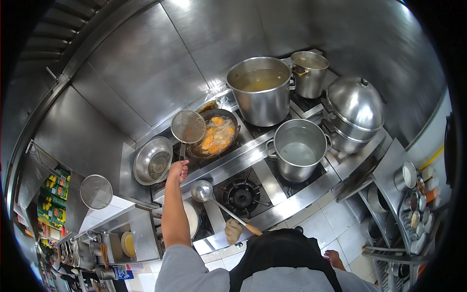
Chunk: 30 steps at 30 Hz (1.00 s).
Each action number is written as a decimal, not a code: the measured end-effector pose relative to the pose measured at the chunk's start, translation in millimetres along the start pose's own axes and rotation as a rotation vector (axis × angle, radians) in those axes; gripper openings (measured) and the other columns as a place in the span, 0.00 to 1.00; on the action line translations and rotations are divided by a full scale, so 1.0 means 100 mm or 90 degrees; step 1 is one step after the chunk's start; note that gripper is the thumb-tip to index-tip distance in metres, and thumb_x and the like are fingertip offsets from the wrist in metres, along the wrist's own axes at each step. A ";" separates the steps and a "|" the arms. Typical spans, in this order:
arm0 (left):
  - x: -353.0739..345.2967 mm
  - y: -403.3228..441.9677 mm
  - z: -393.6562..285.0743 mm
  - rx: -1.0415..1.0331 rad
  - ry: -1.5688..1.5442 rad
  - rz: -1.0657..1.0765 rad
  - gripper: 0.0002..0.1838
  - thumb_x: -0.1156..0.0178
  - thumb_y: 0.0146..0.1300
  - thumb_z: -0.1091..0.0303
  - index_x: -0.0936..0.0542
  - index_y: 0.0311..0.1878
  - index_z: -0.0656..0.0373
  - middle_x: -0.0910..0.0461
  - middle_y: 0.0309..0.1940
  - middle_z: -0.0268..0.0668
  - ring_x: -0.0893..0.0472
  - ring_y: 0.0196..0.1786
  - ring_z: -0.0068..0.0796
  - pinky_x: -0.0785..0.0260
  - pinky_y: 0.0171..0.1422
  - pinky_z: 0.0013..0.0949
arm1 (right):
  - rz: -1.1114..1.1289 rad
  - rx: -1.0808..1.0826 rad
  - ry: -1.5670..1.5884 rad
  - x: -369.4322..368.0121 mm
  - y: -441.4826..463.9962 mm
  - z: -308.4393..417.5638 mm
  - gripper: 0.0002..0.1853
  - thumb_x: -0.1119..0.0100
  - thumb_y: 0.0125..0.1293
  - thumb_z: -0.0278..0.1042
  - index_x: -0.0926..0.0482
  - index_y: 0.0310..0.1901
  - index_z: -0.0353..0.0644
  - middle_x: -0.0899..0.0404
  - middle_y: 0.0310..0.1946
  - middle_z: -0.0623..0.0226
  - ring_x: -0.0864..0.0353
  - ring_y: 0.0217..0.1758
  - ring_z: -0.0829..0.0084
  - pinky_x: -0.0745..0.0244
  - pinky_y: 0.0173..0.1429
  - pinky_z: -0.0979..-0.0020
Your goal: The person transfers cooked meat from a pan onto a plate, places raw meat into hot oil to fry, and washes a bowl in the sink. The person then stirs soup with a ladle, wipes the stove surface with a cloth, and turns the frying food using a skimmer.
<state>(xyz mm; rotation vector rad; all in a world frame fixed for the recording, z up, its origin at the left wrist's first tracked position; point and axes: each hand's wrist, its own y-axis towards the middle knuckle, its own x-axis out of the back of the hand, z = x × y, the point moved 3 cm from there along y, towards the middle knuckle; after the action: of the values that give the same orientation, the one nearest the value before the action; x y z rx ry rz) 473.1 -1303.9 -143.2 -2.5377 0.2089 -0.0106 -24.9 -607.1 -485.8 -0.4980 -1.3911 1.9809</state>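
My left hand [178,171] is closed round the handle of a round mesh strainer [188,126]. The strainer's basket is over the left edge of a dark wok [227,150], where orange pieces [212,138] bubble in foamy oil. A wide steel bowl [153,161] sits to the left of the wok. My right hand [333,258] hangs low at my right side, partly cut off by my body, and its fingers are too small to read. A steel ladle [202,191] with a wooden handle lies across the front of the stove.
Behind stand a large pot of yellowish liquid [262,100], a smaller pot [310,80] and a domed steamer [355,103]. An open pot of water [300,158] is nearer. A bare burner [242,196] and a cloth [233,231] are in front; shelves [377,199] stand right.
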 end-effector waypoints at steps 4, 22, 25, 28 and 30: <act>0.18 0.19 -0.02 -0.096 0.176 -0.216 0.11 0.57 0.63 0.68 0.28 0.44 0.57 0.33 0.15 0.30 0.38 0.13 0.20 0.48 0.15 0.26 | -0.001 0.014 0.010 0.00 -0.10 0.13 0.13 0.49 0.65 0.35 0.27 0.48 0.39 0.27 0.43 0.61 0.25 0.43 0.61 0.24 0.47 0.54; -0.37 0.39 0.19 0.078 -0.091 0.091 0.10 0.60 0.67 0.72 0.31 0.48 0.57 0.38 0.14 0.25 0.45 0.11 0.13 0.55 0.12 0.21 | -0.028 0.003 0.023 0.02 -0.10 0.15 0.13 0.48 0.64 0.35 0.27 0.47 0.40 0.27 0.42 0.61 0.25 0.43 0.61 0.25 0.46 0.54; -0.37 0.15 0.17 0.036 -0.016 0.004 0.09 0.57 0.69 0.67 0.30 0.48 0.56 0.38 0.14 0.23 0.45 0.11 0.13 0.55 0.13 0.21 | -0.033 0.001 0.026 0.03 -0.13 0.08 0.12 0.48 0.65 0.35 0.27 0.47 0.39 0.27 0.41 0.61 0.25 0.43 0.61 0.25 0.47 0.53; -0.32 0.00 0.16 -0.001 0.070 -0.051 0.11 0.58 0.70 0.66 0.31 0.50 0.57 0.38 0.14 0.24 0.44 0.12 0.14 0.55 0.13 0.22 | -0.034 -0.002 0.006 0.01 -0.15 0.06 0.11 0.49 0.65 0.35 0.27 0.46 0.39 0.27 0.41 0.61 0.25 0.42 0.61 0.26 0.48 0.53; -0.27 -0.04 0.20 -0.023 0.067 -0.069 0.11 0.58 0.69 0.67 0.31 0.50 0.57 0.38 0.15 0.24 0.44 0.12 0.14 0.54 0.14 0.23 | -0.023 0.003 0.009 0.00 -0.13 0.06 0.11 0.49 0.65 0.35 0.27 0.46 0.39 0.27 0.41 0.61 0.25 0.42 0.61 0.26 0.48 0.53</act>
<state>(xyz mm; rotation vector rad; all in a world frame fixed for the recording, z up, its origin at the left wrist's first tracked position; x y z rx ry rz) 447.5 -1285.6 -156.7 -2.5835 0.1138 -0.1853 -25.3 -608.3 -471.0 -0.4802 -1.3773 1.9481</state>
